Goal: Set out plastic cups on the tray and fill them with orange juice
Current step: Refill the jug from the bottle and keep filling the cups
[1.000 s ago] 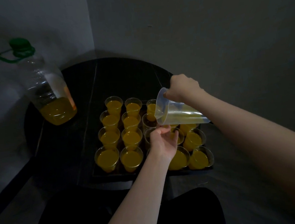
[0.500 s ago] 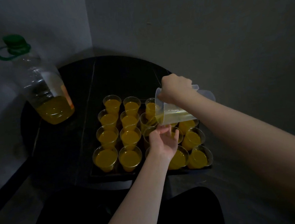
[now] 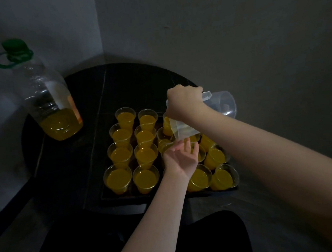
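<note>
Dim light. A round black worktop [image 3: 134,82] stands in the room corner and carries a dark tray [image 3: 119,198] full of clear plastic cups [image 3: 145,155]. The two left columns, four cups each, hold orange juice [image 3: 118,178] nearly to the rim; the right-hand cups that show also hold juice, though several are hidden behind the arms. The right hand [image 3: 185,102] grips a clear jug [image 3: 183,129] by its handle, fingers curled tight round it. The jug is tipped steeply, base up to the right and spout down over the third column of cups, in mid-row. Little juice shows in it; whether a stream is leaving the spout cannot be told. The left hand [image 3: 180,157] is below the jug, palm up, fingers loosely spread and holding nothing, the fingertips [image 3: 186,144] just under the jug's lower edge; contact cannot be told. At the worktop's left edge, well apart from the tray, stands a large clear bottle [image 3: 45,95] with a green cap [image 3: 14,45] and green carry handle, roughly a quarter full of juice. A dark-clothed lap shows at the near edge.
</note>
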